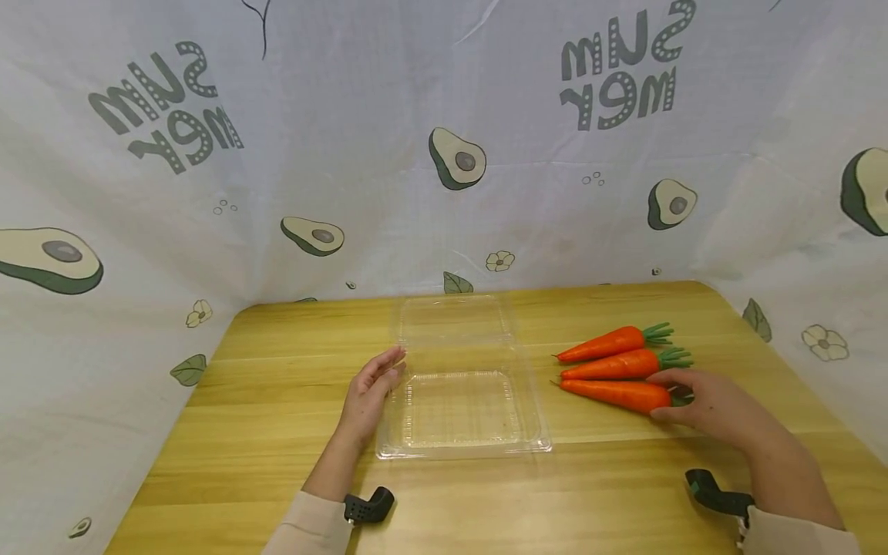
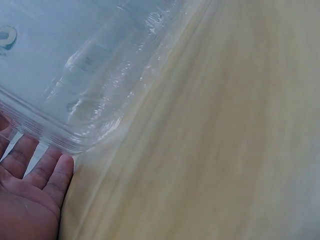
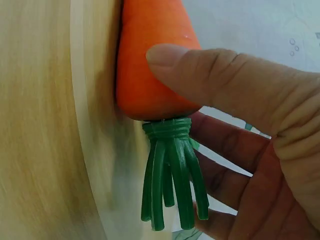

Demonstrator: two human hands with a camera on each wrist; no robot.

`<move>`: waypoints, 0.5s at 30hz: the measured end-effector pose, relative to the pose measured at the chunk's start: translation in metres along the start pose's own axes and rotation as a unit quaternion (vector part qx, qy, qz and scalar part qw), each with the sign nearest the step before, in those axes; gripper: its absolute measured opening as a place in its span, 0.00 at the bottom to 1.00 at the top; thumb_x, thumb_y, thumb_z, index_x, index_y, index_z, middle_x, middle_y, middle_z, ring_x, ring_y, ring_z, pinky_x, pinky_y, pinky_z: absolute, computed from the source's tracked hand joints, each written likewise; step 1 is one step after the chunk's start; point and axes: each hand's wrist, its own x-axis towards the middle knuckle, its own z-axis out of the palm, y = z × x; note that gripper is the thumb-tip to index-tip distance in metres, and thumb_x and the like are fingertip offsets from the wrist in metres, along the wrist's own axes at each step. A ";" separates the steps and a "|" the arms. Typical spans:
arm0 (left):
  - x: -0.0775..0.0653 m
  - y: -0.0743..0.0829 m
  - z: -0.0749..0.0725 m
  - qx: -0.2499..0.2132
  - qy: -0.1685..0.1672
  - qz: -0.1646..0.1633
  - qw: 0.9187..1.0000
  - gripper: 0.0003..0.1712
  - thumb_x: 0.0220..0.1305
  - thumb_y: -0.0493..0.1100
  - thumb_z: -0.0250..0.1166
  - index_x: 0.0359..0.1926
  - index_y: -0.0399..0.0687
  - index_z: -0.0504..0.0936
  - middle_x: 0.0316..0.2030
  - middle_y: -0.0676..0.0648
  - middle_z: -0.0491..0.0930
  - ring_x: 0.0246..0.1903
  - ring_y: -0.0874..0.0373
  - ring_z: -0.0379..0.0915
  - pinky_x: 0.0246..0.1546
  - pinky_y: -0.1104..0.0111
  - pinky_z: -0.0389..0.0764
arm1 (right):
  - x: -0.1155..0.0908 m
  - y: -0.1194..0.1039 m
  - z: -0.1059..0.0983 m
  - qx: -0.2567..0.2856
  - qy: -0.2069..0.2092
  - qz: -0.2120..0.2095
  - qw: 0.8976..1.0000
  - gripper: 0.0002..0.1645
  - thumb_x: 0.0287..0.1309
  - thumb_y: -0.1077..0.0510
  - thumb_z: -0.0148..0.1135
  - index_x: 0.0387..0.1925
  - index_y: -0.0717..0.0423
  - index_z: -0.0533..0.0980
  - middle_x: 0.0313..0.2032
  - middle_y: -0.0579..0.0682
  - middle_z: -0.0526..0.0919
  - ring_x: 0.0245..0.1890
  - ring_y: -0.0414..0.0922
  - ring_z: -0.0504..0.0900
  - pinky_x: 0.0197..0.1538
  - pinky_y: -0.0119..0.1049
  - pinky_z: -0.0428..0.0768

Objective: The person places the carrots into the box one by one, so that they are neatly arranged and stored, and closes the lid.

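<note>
An opened clear plastic clamshell box [image 1: 465, 449] lies on the table, its lid [image 1: 454, 320] folded back toward the far edge. Along the box's left side is my left hand [image 1: 368, 395], fingers extended; in the left wrist view its fingertips [image 2: 64, 165] reach the rim. At the right, three orange carrots with green tops lie side by side, tips pointing left. My right hand [image 1: 714, 405] pinches the nearest carrot [image 1: 617, 393] at its thick end, beside the green stalks [image 3: 172, 170]. The thumb presses on the orange body [image 3: 155, 25], and the other fingers are partly hidden behind it.
Just beyond the held carrot lie the middle carrot [image 1: 613, 364] and the far carrot [image 1: 603, 344]. A white cloth [image 1: 375, 169] printed with avocados hangs behind and around the wooden table [image 1: 277, 385]. Black wrist mounts [image 1: 370, 506] sit at both cuffs.
</note>
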 end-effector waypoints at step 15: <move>-0.001 0.000 0.000 -0.003 0.000 0.002 1.000 0.26 0.78 0.39 0.51 0.73 0.42 0.68 0.73 0.41 0.69 0.72 0.44 0.67 0.75 0.49 0.66 | -0.011 -0.018 -0.011 0.030 0.037 -0.020 0.999 0.37 0.59 0.41 0.73 0.61 0.61 0.77 0.56 0.68 0.82 0.55 0.66 0.81 0.54 0.64 0.79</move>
